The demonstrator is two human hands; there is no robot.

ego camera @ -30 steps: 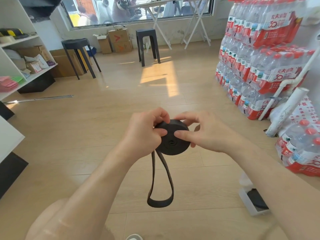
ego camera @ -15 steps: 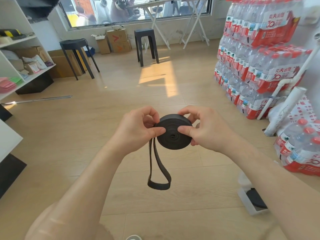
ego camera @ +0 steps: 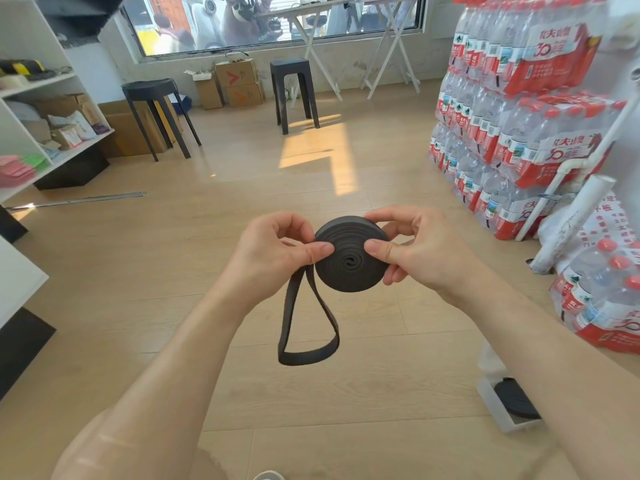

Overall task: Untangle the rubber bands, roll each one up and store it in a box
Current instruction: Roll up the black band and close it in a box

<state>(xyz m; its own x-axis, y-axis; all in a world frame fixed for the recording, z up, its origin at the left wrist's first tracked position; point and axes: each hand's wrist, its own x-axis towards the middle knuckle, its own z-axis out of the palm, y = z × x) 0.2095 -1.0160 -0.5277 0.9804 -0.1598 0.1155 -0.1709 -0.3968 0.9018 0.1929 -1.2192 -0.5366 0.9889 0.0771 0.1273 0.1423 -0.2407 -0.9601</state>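
A black rubber band (ego camera: 349,261) is wound into a flat spiral coil held in the air at chest height. Its unrolled tail hangs below as a short loop (ego camera: 304,341). My left hand (ego camera: 273,251) pinches the coil's left edge, thumb on its face. My right hand (ego camera: 415,247) grips the right side, thumb on the face and fingers behind the rim. On the floor at the lower right stands a clear plastic box (ego camera: 498,410) with another rolled black band (ego camera: 516,398) inside, partly hidden by my right forearm.
Stacked packs of red-labelled water bottles (ego camera: 512,109) fill the right side, with a white tube (ego camera: 571,223) leaning against them. White shelves (ego camera: 41,133) line the left. Two black stools (ego camera: 156,112) and cardboard boxes (ego camera: 239,84) stand at the back under the window.
The hanging loop has grown shorter as more of the band has been wound onto the coil, which has grown thicker. Both hands have stayed on the coil and risen a little in view.
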